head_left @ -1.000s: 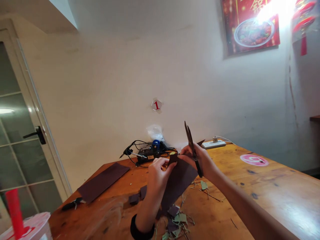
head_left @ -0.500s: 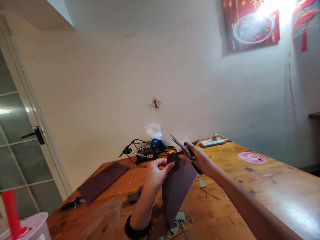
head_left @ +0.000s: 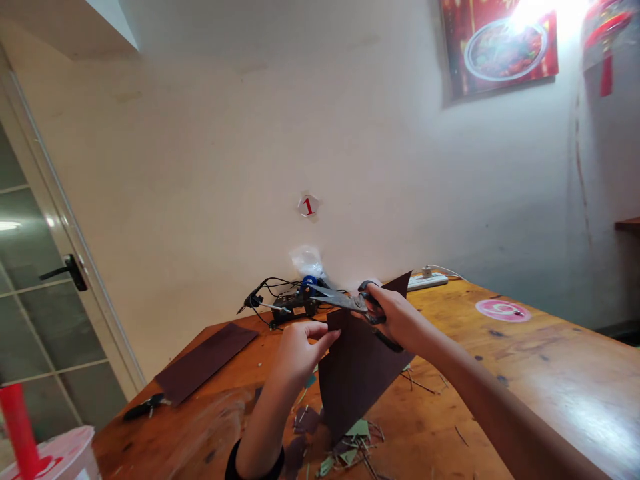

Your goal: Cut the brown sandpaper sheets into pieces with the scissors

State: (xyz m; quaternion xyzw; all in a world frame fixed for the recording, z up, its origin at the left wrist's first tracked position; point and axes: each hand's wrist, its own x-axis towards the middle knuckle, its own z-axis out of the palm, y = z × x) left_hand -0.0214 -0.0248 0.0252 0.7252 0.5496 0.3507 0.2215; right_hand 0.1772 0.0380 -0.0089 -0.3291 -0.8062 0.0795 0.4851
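My left hand [head_left: 306, 340] pinches the left edge of a dark brown sheet of paper [head_left: 367, 367] between thumb and fingers. The sheet hangs tilted above the table. In my right hand [head_left: 395, 313] is a pair of scissors [head_left: 343, 300] with black handles. Their blades stand apart, pointing left just above the sheet's top edge. Whether the blades touch the paper is hard to see. Below the sheet lie green paper scraps [head_left: 358, 428] and thin strips, with dark paper bits [head_left: 306, 420] beside them.
Another dark brown sheet [head_left: 207, 363] lies at the left of the wooden table [head_left: 500, 393], near a black-handled tool [head_left: 145, 407]. Black equipment with cables [head_left: 293, 307] stands against the wall. A white power strip [head_left: 427, 281] is behind my right hand. A white tub [head_left: 65, 457] sits front left.
The scissors have swung from pointing up-left to nearly level, and their blades now spread wider. The brown sheet has turned to face me more broadly. My left hand has shifted slightly left.
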